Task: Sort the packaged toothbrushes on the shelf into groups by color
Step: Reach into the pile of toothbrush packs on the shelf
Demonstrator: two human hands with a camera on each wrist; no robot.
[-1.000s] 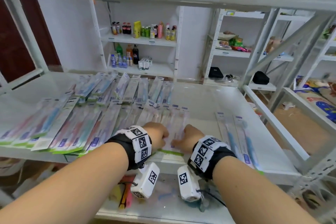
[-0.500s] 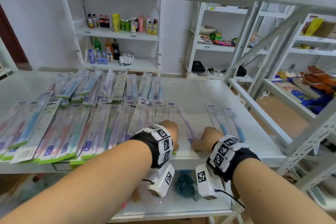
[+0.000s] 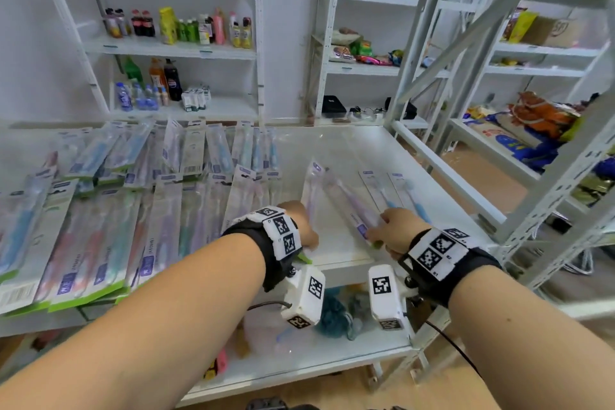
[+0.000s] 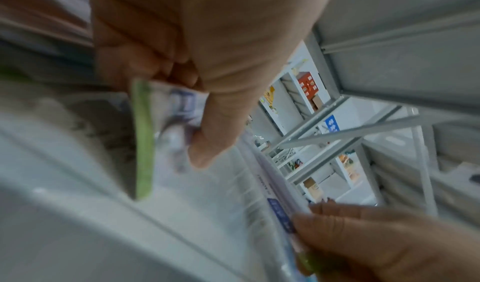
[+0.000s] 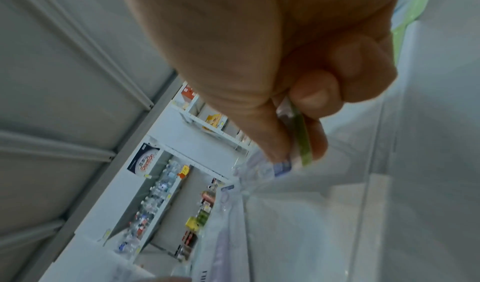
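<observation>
My left grip (image 3: 301, 223) pinches one purple toothbrush pack (image 3: 311, 191), my right grip (image 3: 394, 231) another (image 3: 349, 201) — both raised just above the shelf (image 3: 336, 150), beside two blue packs (image 3: 392, 191).

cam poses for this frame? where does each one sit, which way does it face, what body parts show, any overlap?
Head: on the head, looking forward and down at the shelf; both forearms, left hand, right hand show.
Left wrist: along the left hand, pinching a purple toothbrush pack; right-hand fingers also show.
Right wrist: along the right hand, pinching another purple pack.
Shared: all three show both held packs.
</observation>
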